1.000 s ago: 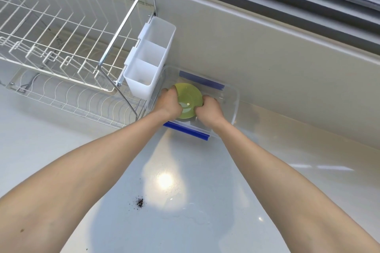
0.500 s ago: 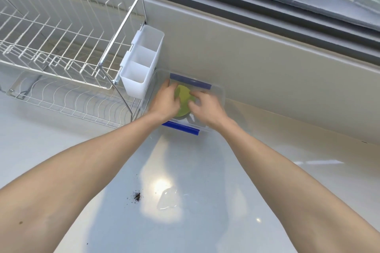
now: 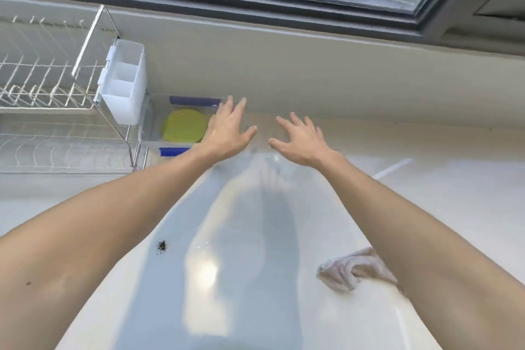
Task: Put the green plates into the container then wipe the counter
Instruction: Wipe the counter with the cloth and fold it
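Both hands empty, fingers spread flat, palms down. Left hand (image 3: 227, 129) over the right end of the clear plastic container (image 3: 150, 122), hiding that end; right hand (image 3: 302, 140) beside it, above bare glossy white surface (image 3: 426, 179). Round matte green plate (image 3: 184, 125) lies flat inside the container, blue clip bars on its near and far rims. Container sits against the back wall, just right of a white wire dish rack (image 3: 51, 99) with a white boxy plastic cutlery holder (image 3: 125, 94). Crumpled pale cloth (image 3: 349, 270) on the surface near the right forearm. Small dark crumb speck (image 3: 162, 246) mid-surface.
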